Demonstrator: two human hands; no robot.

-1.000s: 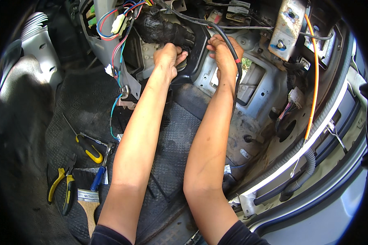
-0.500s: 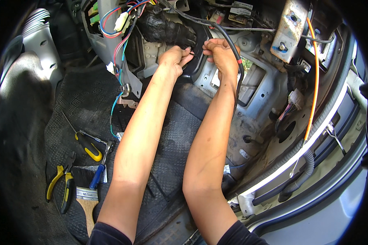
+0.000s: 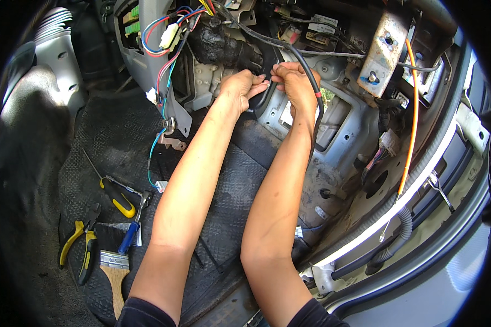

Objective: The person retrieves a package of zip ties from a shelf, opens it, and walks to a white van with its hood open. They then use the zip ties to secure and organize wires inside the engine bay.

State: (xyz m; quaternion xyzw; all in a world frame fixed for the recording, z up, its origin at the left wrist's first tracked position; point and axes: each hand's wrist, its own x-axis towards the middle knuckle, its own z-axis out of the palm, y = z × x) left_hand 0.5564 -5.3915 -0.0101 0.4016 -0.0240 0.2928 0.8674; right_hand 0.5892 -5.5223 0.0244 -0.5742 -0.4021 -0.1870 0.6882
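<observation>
Status on the hands?

Left hand (image 3: pixel 240 87) and right hand (image 3: pixel 297 84) both at the far middle, fingertips just beside each other. Thumb and fingers drawn in on each. Cannot tell if they're pinching something; too small at the tips.

Black cable (image 3: pixel 306 66) position?

Comes in from the far side, runs right, passes over the right hand, then bends toward the near side. Red band (image 3: pixel 318 95) on it, beside the wrist. Can't tell if the cable touches skin.

What's around?

Black-wrapped bundle (image 3: pixel 218 43) just beyond the left hand. Left of that, white connector (image 3: pixel 170 37) on red and blue wires. Grey panel (image 3: pixel 343 140) with a rectangular cutout, right of the right hand. Farther right: rusty metal bracket (image 3: pixel 380 52), then orange cable (image 3: pixel 413 109) running far to near.

Tools?

All left of the left forearm (image 3: pixel 188 185), on the black floor mat (image 3: pixel 114 125). Yellow-and-black screwdriver (image 3: pixel 117 199) farthest, then blue-handled tool (image 3: pixel 129 237), pliers (image 3: pixel 88 253) with handles apart, paintbrush (image 3: pixel 114 275) nearest.

Loose ends?

White plug (image 3: pixel 161 186) on a teal wire, just left of that forearm.
</observation>
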